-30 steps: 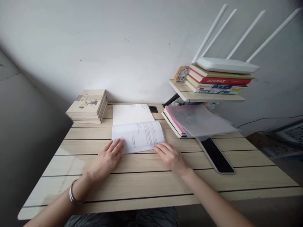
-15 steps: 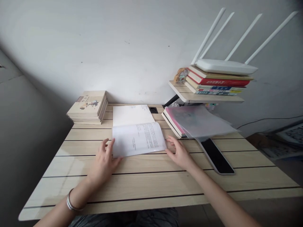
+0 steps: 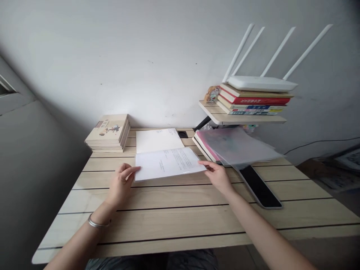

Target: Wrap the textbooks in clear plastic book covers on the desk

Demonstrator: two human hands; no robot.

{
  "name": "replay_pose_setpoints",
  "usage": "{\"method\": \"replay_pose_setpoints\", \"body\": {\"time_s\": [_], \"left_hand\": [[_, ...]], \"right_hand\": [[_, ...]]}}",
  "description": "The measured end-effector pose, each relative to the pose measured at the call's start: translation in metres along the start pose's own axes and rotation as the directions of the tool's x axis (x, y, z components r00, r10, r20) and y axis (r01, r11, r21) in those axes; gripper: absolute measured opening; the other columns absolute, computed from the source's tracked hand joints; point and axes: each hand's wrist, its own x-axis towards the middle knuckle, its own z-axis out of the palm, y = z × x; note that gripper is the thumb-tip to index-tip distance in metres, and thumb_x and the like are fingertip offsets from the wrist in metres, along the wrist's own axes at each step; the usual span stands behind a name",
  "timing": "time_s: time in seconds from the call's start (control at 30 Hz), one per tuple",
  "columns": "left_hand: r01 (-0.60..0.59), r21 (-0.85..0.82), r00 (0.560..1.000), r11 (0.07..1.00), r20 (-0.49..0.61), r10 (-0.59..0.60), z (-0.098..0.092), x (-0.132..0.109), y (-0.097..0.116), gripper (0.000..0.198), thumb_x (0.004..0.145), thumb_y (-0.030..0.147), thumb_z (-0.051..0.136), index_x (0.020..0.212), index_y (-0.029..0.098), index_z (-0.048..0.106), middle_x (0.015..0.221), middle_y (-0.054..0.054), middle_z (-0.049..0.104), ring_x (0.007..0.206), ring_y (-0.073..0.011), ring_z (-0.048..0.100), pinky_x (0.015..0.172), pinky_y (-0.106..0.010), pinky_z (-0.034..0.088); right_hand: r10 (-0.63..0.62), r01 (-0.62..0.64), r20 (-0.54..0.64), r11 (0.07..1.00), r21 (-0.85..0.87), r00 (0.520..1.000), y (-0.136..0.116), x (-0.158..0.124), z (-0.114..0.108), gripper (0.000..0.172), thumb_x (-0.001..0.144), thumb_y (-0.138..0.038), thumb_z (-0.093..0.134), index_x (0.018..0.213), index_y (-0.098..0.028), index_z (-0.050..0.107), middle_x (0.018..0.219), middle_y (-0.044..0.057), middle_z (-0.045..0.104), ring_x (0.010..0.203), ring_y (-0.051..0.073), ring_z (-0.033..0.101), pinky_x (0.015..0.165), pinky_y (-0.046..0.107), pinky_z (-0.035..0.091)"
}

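An open white book [image 3: 165, 153] lies on the slatted wooden desk [image 3: 180, 210], its near half printed with small text and lifted off the desk. My left hand [image 3: 121, 182] grips the near half's left edge between thumb and fingers. At the right edge my right hand [image 3: 216, 175] pinches the same pages. The far half lies flat toward the wall. A silver bracelet sits on my left wrist.
A stack of beige books [image 3: 109, 133] sits at the desk's back left. A pile of books under clear plastic sleeves [image 3: 236, 147] lies at right, beside a black phone [image 3: 258, 186]. Above, a small shelf [image 3: 242, 118] carries books and a white router [image 3: 260, 83].
Both hands slid from the book's near edge out to its left and right sides and took hold. The near half has risen from the desk.
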Motion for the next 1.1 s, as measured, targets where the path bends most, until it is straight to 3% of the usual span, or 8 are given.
{"method": "replay_pose_setpoints", "body": {"time_s": [0.27, 0.43, 0.6, 0.73, 0.83, 0.97, 1.03, 1.1], "left_hand": [[-0.214, 0.037, 0.960, 0.976, -0.179, 0.217, -0.022, -0.004, 0.018, 0.019, 0.087, 0.022, 0.050, 0.088, 0.022, 0.069, 0.088, -0.005, 0.063, 0.084, -0.0179, 0.057, 0.076, -0.033, 0.046], [0.094, -0.145, 0.970, 0.985, -0.209, -0.123, -0.032, 0.014, 0.039, 0.024, 0.084, 0.039, 0.054, 0.079, 0.019, 0.065, 0.076, -0.003, 0.067, 0.075, -0.0174, 0.061, 0.071, -0.028, 0.047], [0.319, -0.399, 0.905, 0.859, -0.140, -0.401, -0.011, 0.054, 0.019, 0.038, 0.079, 0.048, 0.055, 0.093, 0.014, 0.066, 0.080, -0.006, 0.069, 0.076, -0.0193, 0.064, 0.069, -0.029, 0.049], [0.491, -0.228, 0.841, 0.841, -0.127, -0.525, 0.010, 0.071, -0.012, 0.048, 0.081, 0.044, 0.052, 0.113, 0.009, 0.055, 0.071, -0.006, 0.067, 0.066, -0.0210, 0.064, 0.061, -0.031, 0.049], [0.534, -0.075, 0.827, 0.842, -0.161, -0.539, 0.019, 0.072, -0.026, 0.049, 0.081, 0.034, 0.053, 0.120, 0.006, 0.048, 0.082, -0.012, 0.067, 0.080, -0.0262, 0.065, 0.072, -0.040, 0.051], [0.282, 0.277, 0.951, 0.918, -0.204, -0.231, 0.028, 0.065, -0.021, 0.040, 0.083, 0.022, 0.048, 0.119, 0.007, 0.052, 0.125, -0.022, 0.054, 0.122, -0.0318, 0.047, 0.100, -0.048, 0.037], [0.052, 0.453, 0.999, 0.890, -0.028, -0.044, 0.035, 0.061, -0.011, 0.039, 0.088, 0.024, 0.042, 0.122, 0.009, 0.053, 0.136, -0.021, 0.047, 0.131, -0.0313, 0.037, 0.105, -0.048, 0.033], [-0.118, 0.509, 0.982, 0.853, 0.186, 0.025, 0.046, 0.059, -0.003, 0.044, 0.092, 0.030, 0.038, 0.130, 0.012, 0.048, 0.143, -0.017, 0.041, 0.137, -0.0303, 0.029, 0.107, -0.049, 0.030]], "right_hand": [[-0.320, 0.318, 0.002, 0.940, -0.122, 0.947, -0.047, -0.004, -0.022, 0.010, 0.079, -0.028, 0.065, 0.082, -0.027, 0.074, 0.074, 0.001, 0.056, 0.069, 0.014, 0.055, 0.061, 0.026, 0.046], [-0.223, 0.222, -0.103, 0.975, -0.022, 0.969, -0.071, 0.014, -0.019, 0.022, 0.078, -0.040, 0.066, 0.069, -0.021, 0.065, 0.076, 0.001, 0.053, 0.069, 0.013, 0.051, 0.060, 0.025, 0.041], [0.015, -0.009, -0.149, 0.999, 0.045, 0.989, -0.059, 0.064, 0.018, 0.038, 0.070, -0.054, 0.067, 0.070, -0.017, 0.060, 0.062, -0.003, 0.054, 0.059, 0.012, 0.049, 0.059, 0.025, 0.040], [0.100, -0.104, -0.101, 0.994, -0.037, 0.990, -0.032, 0.101, 0.050, 0.044, 0.069, -0.056, 0.065, 0.086, -0.016, 0.059, 0.074, 0.003, 0.064, 0.069, 0.016, 0.060, 0.067, 0.029, 0.048], [0.159, -0.168, -0.057, 0.965, -0.204, 0.986, -0.013, 0.112, 0.065, 0.042, 0.071, -0.045, 0.066, 0.099, -0.015, 0.057, 0.078, 0.006, 0.067, 0.073, 0.019, 0.064, 0.071, 0.034, 0.050], [0.113, -0.118, -0.035, 0.942, -0.314, 0.993, -0.009, 0.105, 0.076, 0.034, 0.073, -0.033, 0.064, 0.102, -0.016, 0.061, 0.100, 0.012, 0.065, 0.098, 0.026, 0.060, 0.090, 0.043, 0.045], [0.036, -0.027, 0.020, 0.931, -0.364, 0.999, -0.017, 0.095, 0.085, 0.032, 0.078, -0.033, 0.058, 0.106, -0.017, 0.062, 0.115, 0.014, 0.061, 0.111, 0.027, 0.054, 0.099, 0.043, 0.039], [-0.089, 0.154, 0.166, 0.889, -0.431, 0.982, -0.030, 0.085, 0.097, 0.037, 0.086, -0.035, 0.049, 0.115, -0.017, 0.061, 0.125, 0.014, 0.056, 0.119, 0.027, 0.049, 0.104, 0.041, 0.035]]}}
